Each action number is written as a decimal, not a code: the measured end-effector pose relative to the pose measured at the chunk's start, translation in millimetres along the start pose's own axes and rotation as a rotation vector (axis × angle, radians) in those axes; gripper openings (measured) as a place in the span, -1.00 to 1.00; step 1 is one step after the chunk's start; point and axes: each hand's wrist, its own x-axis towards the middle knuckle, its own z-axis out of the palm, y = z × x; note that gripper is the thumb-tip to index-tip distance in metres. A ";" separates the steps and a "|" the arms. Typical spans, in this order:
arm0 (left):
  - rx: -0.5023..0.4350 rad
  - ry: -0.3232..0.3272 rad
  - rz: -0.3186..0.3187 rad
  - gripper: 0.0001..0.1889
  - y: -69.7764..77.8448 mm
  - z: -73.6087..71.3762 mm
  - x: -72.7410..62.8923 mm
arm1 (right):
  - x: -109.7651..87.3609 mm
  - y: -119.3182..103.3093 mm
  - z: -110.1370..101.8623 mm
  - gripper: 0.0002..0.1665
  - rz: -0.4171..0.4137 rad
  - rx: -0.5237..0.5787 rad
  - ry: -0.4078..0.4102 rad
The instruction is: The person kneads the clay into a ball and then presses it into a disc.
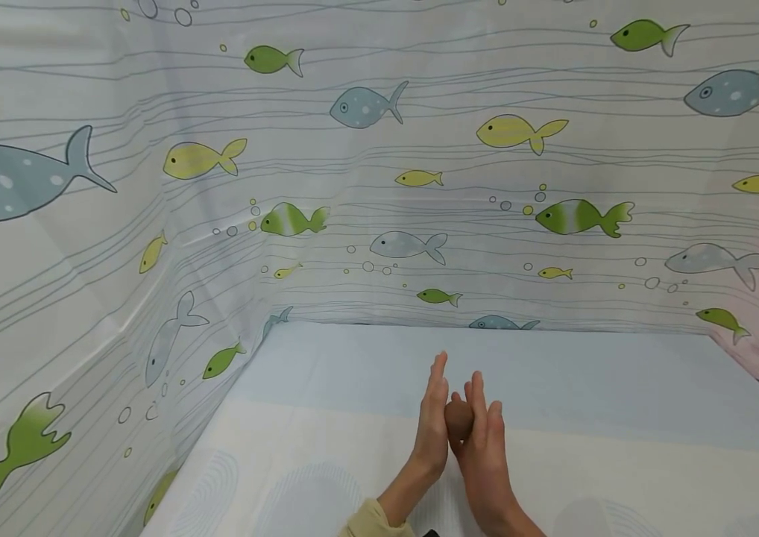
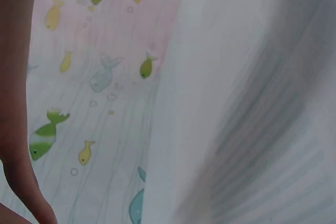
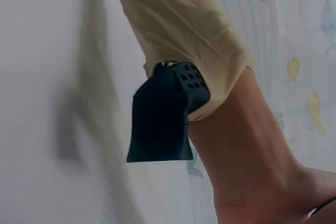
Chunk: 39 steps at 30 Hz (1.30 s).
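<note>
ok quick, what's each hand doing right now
Left hand: open, fingers straight, against the brown ball.
Right hand: open, fingers fairly straight, at the ball's other side.

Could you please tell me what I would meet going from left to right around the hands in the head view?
Pale yellow sleeve → left hand → brown ball → right hand.

We are looking at one plain brown ball (image 1: 458, 420), roughly round, which is sitting between the palms of the left hand (image 1: 431, 429) and right hand (image 1: 484, 456), its near side facing us.
</note>
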 end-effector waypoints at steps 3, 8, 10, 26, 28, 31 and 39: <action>0.023 -0.052 0.018 -0.37 0.1 3.8 -5.2 | 1.3 -3.6 -2.9 -0.29 0.017 0.021 0.009; 0.039 -0.168 0.070 -0.39 4.8 11.9 -15.5 | 8.1 -11.3 -10.0 -0.23 0.034 0.056 0.077; 0.033 -0.198 0.084 -0.40 6.9 15.1 -19.8 | 11.9 -14.9 -13.4 -0.21 0.043 0.075 0.106; 0.154 -0.173 0.141 -0.45 39.0 27.0 -29.2 | 24.4 2.0 -33.6 -0.14 0.098 0.119 0.152; 0.146 -0.157 0.131 -0.45 41.5 26.4 -25.9 | 21.2 5.1 -29.5 -0.18 0.066 0.105 0.114; 0.100 -0.115 0.115 -0.47 43.7 24.9 -18.8 | 14.6 9.5 -19.6 -0.23 0.030 0.053 0.075; 0.045 -0.019 0.148 -0.46 45.2 21.3 -0.7 | 3.7 16.0 -3.5 -0.28 -0.054 0.063 0.074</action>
